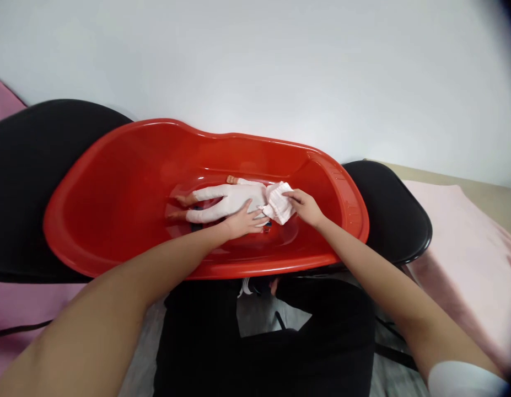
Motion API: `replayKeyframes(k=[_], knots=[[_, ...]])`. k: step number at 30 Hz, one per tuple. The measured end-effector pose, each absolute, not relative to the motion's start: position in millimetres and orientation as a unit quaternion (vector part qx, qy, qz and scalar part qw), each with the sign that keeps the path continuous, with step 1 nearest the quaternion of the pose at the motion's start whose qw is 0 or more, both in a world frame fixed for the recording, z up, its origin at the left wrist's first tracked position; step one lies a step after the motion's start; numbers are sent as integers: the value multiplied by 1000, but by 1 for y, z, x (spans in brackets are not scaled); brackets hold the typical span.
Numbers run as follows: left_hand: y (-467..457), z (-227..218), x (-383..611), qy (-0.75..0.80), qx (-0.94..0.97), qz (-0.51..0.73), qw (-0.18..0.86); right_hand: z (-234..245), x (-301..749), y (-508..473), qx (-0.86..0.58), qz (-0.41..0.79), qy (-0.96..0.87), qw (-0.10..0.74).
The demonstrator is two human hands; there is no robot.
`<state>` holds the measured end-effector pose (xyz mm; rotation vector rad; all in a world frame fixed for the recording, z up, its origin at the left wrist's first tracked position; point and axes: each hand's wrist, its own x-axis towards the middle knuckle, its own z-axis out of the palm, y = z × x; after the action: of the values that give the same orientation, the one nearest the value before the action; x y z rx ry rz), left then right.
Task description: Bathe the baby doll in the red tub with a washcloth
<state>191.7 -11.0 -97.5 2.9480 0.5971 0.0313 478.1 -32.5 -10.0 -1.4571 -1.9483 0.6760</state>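
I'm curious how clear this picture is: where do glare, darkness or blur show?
Head view: white highlights streak the glossy red tub; head view again: dark, blurred edges cut the right-hand corners, the black surface at left shows little detail, and the pale wall looks softly lit.

White sleeve (462, 379) at the near right, plain, with a smooth curved hem, and from there the right arm (379, 270) runs bare to a bare right hand (304, 204)! Over on the left, bare left arm (156, 270), bare left hand (245, 220). Near centre, black trousers (305, 353), plain, dark and loose! Beyond them, a dark-and-white patch, maybe a shoe (247, 285), mostly hidden.
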Motion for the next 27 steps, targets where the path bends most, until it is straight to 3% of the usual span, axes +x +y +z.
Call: replayKeyframes(k=[6,15,21,27], knots=[[-2,-83,186,246,969,11,-12,-11,474,-39,-529,171,-784,274],[16,-58,188,287,956,25,-54,2,459,-52,-437,52,-894,81],[29,-37,198,333,939,67,-58,10,446,-56,-252,37,-967,-22],[30,-31,198,344,935,70,-45,-34,397,-36,-140,31,-987,-75]])
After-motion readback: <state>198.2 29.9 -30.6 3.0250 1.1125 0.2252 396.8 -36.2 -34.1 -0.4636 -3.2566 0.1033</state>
